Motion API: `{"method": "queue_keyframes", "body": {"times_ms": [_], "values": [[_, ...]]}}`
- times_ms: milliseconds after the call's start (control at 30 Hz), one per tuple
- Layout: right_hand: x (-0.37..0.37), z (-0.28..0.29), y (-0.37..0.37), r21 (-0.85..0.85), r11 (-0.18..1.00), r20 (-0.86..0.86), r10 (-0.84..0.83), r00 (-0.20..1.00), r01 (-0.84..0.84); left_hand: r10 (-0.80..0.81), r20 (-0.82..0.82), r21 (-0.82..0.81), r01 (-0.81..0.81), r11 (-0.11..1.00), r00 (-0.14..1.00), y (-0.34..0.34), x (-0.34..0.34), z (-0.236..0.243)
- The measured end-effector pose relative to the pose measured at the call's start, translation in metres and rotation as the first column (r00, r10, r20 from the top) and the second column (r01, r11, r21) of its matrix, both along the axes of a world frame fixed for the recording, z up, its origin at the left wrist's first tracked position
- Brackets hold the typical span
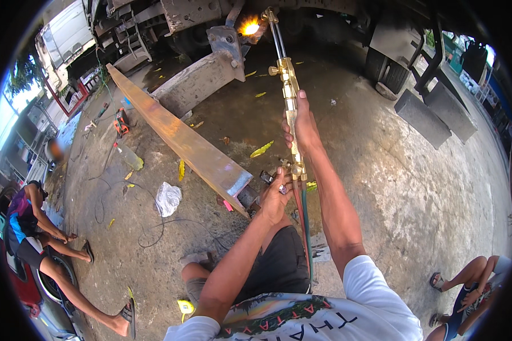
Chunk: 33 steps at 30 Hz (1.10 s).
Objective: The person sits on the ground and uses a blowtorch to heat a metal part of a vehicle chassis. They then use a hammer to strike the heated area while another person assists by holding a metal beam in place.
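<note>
A long brass cutting torch [290, 94] points away from me, with my right hand [305, 128] wrapped round its handle. My left hand [275, 200] is closed at the torch's rear, close beside the valve knobs. A small dark object [266, 177] with a shiny end shows at its fingers; its kind is unclear. Two hoses [305, 227], one red and one green, run down from the torch. Near the torch tip, an orange flame glow [248, 25] burns beside a bolted steel bracket [226, 42] under a vehicle.
A long rusty steel beam [176, 133] lies left of the torch. Around it are a plastic bottle [129, 156], an orange-black tool [121, 122], a crumpled plastic bag [168, 199] and a thin cable [156, 236]. One person [34, 227] sits at left, another [472, 295] at lower right.
</note>
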State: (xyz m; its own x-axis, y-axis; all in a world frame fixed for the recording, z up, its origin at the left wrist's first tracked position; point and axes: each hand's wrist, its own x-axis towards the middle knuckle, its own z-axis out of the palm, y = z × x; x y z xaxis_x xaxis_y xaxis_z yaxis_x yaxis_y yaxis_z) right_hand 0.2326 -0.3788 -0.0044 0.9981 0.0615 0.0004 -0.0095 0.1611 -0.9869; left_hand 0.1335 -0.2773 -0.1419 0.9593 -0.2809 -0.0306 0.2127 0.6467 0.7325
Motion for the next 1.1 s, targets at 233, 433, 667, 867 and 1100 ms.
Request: {"method": "queue_keyframes", "body": {"times_ms": [233, 433, 667, 867, 1100], "values": [[-0.001, -0.004, 0.001, -0.006, 0.999, -0.015, -0.036, 0.999, 0.036, -0.016, 0.002, 0.011, 0.016, 1.000, 1.000, 0.002, 0.000, -0.005], [-0.001, -0.005, 0.001, 0.002, 0.999, -0.027, -0.045, 0.999, 0.045, 0.011, -0.031, 0.024, -0.010, 1.000, 0.999, 0.000, 0.001, 0.001], [0.001, -0.006, 0.002, 0.011, 0.999, 0.002, -0.044, 0.999, 0.044, 0.051, -0.084, 0.006, -0.051, 0.999, 0.995, 0.001, 0.001, 0.014], [0.004, -0.010, 0.003, -0.005, 0.999, -0.005, -0.048, 0.999, 0.048, 0.074, -0.122, -0.005, -0.075, 0.997, 0.990, -0.001, 0.002, 0.016], [0.007, -0.012, 0.004, -0.021, 0.999, -0.016, -0.049, 0.999, 0.049, 0.048, -0.096, 0.027, -0.046, 0.999, 0.994, 0.005, 0.010, 0.003]]}}
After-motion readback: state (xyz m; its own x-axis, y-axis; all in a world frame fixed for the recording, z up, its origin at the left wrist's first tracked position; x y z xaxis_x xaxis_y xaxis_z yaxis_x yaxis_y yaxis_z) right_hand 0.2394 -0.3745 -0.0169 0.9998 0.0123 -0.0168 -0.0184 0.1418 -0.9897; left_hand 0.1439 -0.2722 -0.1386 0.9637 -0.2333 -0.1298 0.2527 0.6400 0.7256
